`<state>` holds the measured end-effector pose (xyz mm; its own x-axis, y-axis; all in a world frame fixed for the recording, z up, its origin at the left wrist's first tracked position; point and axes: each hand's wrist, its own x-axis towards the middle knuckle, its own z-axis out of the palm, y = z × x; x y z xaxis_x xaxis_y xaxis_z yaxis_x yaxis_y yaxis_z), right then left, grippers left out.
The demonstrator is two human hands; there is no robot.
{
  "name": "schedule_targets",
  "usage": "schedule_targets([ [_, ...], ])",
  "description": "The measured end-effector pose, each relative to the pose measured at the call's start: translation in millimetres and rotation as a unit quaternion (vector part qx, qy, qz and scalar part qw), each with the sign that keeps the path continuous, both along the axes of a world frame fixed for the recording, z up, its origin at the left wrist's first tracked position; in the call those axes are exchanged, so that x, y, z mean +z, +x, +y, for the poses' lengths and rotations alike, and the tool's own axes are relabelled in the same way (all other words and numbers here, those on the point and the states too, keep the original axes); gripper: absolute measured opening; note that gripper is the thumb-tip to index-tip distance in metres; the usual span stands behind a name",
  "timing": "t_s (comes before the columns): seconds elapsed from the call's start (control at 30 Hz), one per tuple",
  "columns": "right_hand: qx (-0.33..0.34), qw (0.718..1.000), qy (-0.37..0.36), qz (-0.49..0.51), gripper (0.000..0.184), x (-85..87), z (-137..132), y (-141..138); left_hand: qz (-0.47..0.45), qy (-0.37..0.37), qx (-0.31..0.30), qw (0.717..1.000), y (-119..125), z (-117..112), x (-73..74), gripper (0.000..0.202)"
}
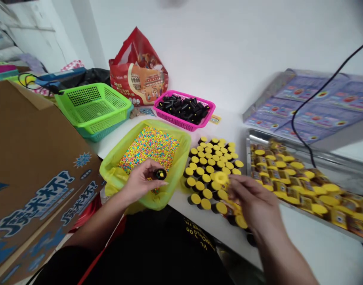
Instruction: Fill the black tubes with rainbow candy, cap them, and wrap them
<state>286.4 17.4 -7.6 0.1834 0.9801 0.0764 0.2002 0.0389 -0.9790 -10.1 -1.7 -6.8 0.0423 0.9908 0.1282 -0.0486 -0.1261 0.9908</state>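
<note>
The work in hand looks like filling and capping; the left hand point(139, 181) is closed around a small black bottle point(160, 174), mouth tipped toward the camera with something yellow showing in it, held over the near edge of the bag point(108, 168) of coloured beads point(151, 146), just left of centre. The right hand point(254, 204) is blurred; its grip seems pinched on a yellow cap point(222, 178) at the fingertips, above the near rows of capped bottles point(211, 164) standing on the worktop point(321, 249). Bottle and cap are apart, with the bag's right rim between them.

By my judgement the cap goes on this bottle, and that calls for bringing the two hands together over the bag or just right of it, the bottle's mouth turned up and level so nothing spills, then a straight press (the cap's fit cannot be made out here).

Room is tight; the capped bottles stand close-packed and would topple from a low sweep of the right wrist; the tray point(248, 166) of labelled bottles lies just right of them, its raised rim near the right hand, and a cable point(303, 130) hangs across it. A box point(29, 170) walls the lower left; the green basket point(92, 103) and the pink basket point(207, 118) of black bottles sit behind the bag. Open worktop shows only at lower right and along the near edge.
</note>
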Motion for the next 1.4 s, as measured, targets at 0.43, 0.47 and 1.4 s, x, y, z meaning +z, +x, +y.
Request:
schedule_targets([
  [0.43, 0.268, 0.937, -0.124, 0.19, 0.033, -2.6, 29, -146, -0.072, -0.015, -0.005, 0.997, -3, 1, -8.9, 0.039],
  [0.47, 0.266, 0.938, -0.126, 0.184, 0.034, -3.2, 30, -148, -0.074, -0.018, 0.0, 0.997, -4, 1, -8.3, 0.04],
  [1.4, 0.183, 0.935, -0.106, 0.284, 0.032, -11.9, 18, -191, -0.105, -0.073, 0.107, 0.986, 4, 3, -5.2, 0.048],
])
